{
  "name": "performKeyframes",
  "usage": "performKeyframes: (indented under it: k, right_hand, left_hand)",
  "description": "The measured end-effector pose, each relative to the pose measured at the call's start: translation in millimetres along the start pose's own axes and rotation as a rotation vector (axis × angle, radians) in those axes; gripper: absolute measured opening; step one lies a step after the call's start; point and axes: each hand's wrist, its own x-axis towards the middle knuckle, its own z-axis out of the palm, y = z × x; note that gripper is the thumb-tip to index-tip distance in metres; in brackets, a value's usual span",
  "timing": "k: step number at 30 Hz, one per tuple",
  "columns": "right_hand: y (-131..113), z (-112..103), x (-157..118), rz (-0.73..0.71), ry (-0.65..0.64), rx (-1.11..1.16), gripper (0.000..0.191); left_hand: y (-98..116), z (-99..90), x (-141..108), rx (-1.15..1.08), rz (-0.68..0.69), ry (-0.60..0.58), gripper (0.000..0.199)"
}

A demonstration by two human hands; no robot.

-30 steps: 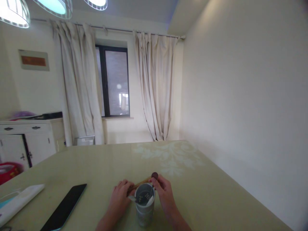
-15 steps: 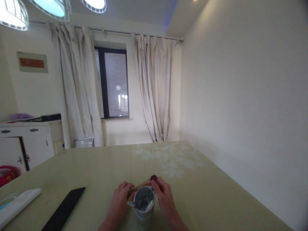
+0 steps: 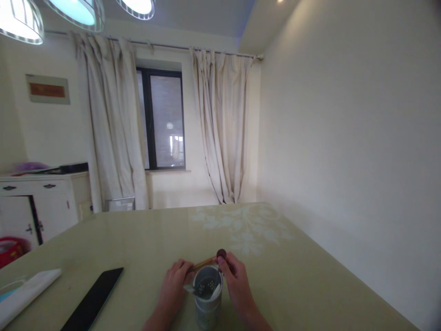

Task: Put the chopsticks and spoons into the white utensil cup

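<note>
A grey utensil holder (image 3: pixel 208 312) stands upright on the table, small holes showing in its bottom. A metal spoon (image 3: pixel 190 288) leans out over its left rim, and a white spoon (image 3: pixel 216 291) rests inside at the right. My left hand (image 3: pixel 174 285) is closed around the near end of thin wooden chopsticks (image 3: pixel 204 264), which slant behind the holder toward my other hand. My right hand (image 3: pixel 238 281) pinches a thin-stemmed utensil with a dark round end (image 3: pixel 221 253); its stem reaches down into the holder. Fingers hide part of both grips.
To the left on the green table (image 3: pixel 148 239) lie a black phone-like slab (image 3: pixel 93 299) and a white packet (image 3: pixel 29 294). A wall (image 3: pixel 344 184) runs along the table's right side. Behind the far edge are curtains (image 3: pixel 223 128) and a window (image 3: pixel 167 119). A white cabinet (image 3: pixel 55 207) stands at left.
The view has shifted very slightly. Both hands keep nearly the same place and grip, and the dark round end sits a touch higher.
</note>
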Motion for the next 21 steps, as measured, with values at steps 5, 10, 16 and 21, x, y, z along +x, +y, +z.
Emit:
performKeyframes:
  k: [5, 10, 16, 21]
  right_hand:
    - [-9.2, 1.9, -2.5, -0.007, -0.022, 0.045, 0.056]
    - [-17.4, 2.1, -1.1, -0.013, 0.018, 0.075, 0.060]
    - [-20.2, -3.9, 1.8, -0.008, 0.163, 0.105, 0.062]
    - [-11.1, -12.7, 8.1, 0.020, 0.366, 0.264, 0.058]
  left_hand:
    - [1.2, 1.2, -0.8, 0.039, -0.043, -0.029, 0.043]
    - [5.4, 0.8, -4.4, 0.151, -0.078, -0.119, 0.055]
    - [14.2, -8.3, -5.6, 0.253, -0.064, -0.157, 0.060]
    - [20.1, -13.3, -7.5, 0.312, -0.112, -0.180, 0.064]
